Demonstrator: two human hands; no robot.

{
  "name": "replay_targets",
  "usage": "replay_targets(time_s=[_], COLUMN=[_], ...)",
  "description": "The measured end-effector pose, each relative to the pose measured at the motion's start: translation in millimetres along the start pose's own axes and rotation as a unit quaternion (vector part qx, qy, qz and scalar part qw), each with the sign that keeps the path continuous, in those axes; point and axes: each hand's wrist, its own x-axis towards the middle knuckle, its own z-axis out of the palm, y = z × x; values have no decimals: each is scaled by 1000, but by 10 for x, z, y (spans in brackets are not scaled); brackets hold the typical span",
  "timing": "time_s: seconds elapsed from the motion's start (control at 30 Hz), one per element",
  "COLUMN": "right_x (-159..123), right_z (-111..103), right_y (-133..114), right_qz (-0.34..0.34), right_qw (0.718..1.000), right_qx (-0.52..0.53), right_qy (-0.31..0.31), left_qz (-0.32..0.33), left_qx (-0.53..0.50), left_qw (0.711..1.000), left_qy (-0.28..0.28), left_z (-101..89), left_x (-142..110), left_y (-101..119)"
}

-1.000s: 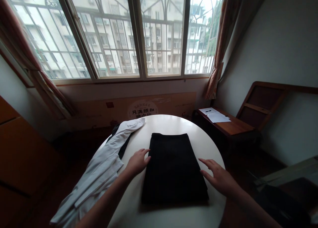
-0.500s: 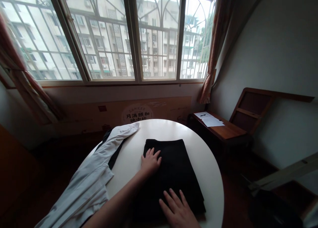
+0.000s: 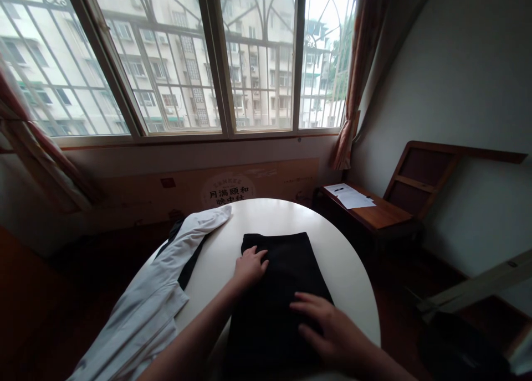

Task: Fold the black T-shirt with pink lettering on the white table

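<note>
A black folded garment (image 3: 286,264) lies flat on the round white table (image 3: 353,259); what kind it is I cannot tell. My left hand (image 3: 250,264) rests on its upper left part, fingers spread over the cloth near the edge. Over the right side of the garment is my right hand (image 3: 324,320), fingers apart and pointing left, with nothing visible in it. Whether its fingertips touch the fabric is unclear. The garment's near end runs out of view at the bottom.
Along the table's left side lies a pale grey garment (image 3: 153,298) with dark cloth (image 3: 193,264) under it. A wooden chair or bench (image 3: 386,217) on the right bears white papers (image 3: 351,196) and a pen. Behind stand a barred window and curtains (image 3: 343,143).
My right hand has moved up and to the right across the black garment, turning so its fingers point left. My left hand stays nearly in place. The view has shifted slightly.
</note>
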Motion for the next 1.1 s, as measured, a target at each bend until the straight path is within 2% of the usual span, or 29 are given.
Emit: replay_targets(time_s=[0.07, 0.1, 0.2, 0.3, 0.37, 0.43, 0.47, 0.53, 0.63, 0.8, 0.87, 0.97, 1.1], right_x=[149, 252, 630, 1029, 1266, 1455, 1528, 1632, 1700, 1691, 1656, 1553, 1313], right_z=[-308, -434, -667, -722, -698, -644, -610, -536, -437, -366, -374, -442, -643], right_y=[267, 431, 901, 1163, 1218, 1229, 1229, 1231, 1233, 1215, 1224, 1299, 1544], right_qz=[55, 89, 201, 235, 235, 231, 227, 219, 198, 165, 185, 241, 258], right_qw=[995, 991, 970, 961, 967, 972, 974, 976, 978, 973, 953, 905, 878], right_qx=[-12, -29, -120, -145, -98, -42, -19, 16, 67, 156, 237, 348, 401], right_qy=[82, 97, 61, -5, -23, -11, -3, 4, 14, 50, 43, 33, 27], left_qz=[-14, -18, 21, 62, 13, -76, -116, -147, -144, -112, -99, -83, -53], left_qx=[15, 28, 46, 23, 18, 6, -10, -42, -92, -235, -307, -404, -491], left_qw=[1000, 999, 998, 998, 1000, 997, 993, 986, 982, 964, 945, 910, 869], left_qy=[9, 23, 48, 16, 10, -4, -28, -70, -85, -57, -46, -38, -11], left_z=[-147, -216, -361, -416, -441, -475, -490, -500, -439, -273, -234, -187, -82], left_x=[-22, -51, -212, -353, -323, -174, -69, 153, 403, 503, 489, 480, 545], left_y=[-27, -15, 119, 225, 163, -13, -124, -334, -497, -402, -334, -224, 35])
